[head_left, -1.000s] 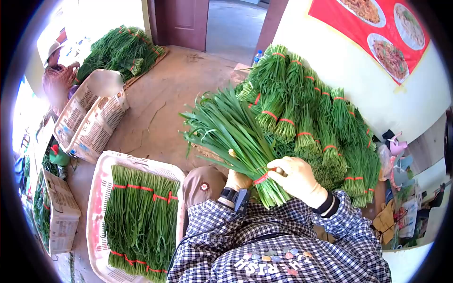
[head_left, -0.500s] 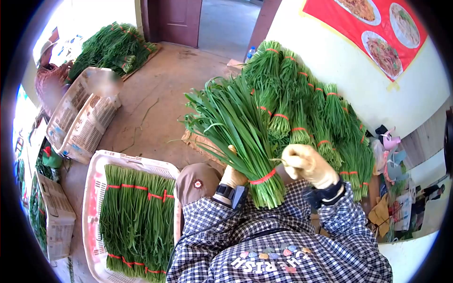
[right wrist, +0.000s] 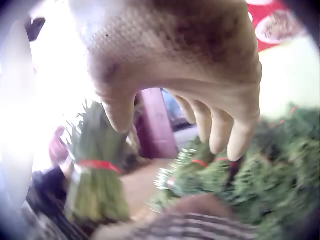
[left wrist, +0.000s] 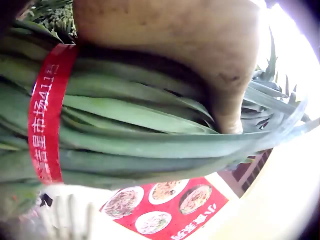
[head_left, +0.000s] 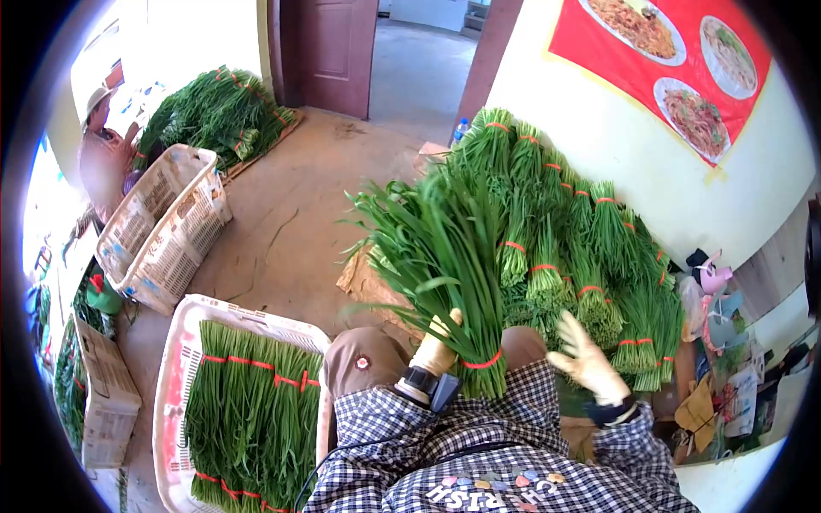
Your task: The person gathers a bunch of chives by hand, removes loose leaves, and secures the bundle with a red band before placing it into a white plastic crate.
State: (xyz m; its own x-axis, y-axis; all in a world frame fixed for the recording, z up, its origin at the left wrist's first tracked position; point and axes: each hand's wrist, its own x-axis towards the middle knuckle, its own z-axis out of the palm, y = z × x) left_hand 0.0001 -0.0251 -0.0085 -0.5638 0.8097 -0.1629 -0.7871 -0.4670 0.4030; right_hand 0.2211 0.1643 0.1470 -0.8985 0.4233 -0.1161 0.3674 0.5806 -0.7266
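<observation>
We grip the leafy bundle [head_left: 445,256] with our left hand [head_left: 436,346], its thumb laid across the green stalks, just above the red band [head_left: 483,361] that circles them near their cut ends. The bundle is held up over our lap, between our knees, its leaves fanning away from us and out past the left edge of a brown-clad knee [head_left: 523,342]. Our right hand [head_left: 592,366] is released, fingers spread, well apart from the bundle on its right — a gap separates the fingertips from the band. Beside our left knee [head_left: 363,361] sits a pale crate [head_left: 175,385], banded bundles [head_left: 248,410] packed side by side within its rim. On the other side, a heap of bundles [head_left: 547,265] rises against the white wall [head_left: 663,197], its near edge close beyond the right hand. Between crate and heap, brown floor [head_left: 282,222] runs forward to the doorway [head_left: 419,68], with cardboard [head_left: 372,291] lying just past the leaves. An upright basket [head_left: 175,244] bounds that floor on the left — a person in a hat [head_left: 103,167] is behind it.
</observation>
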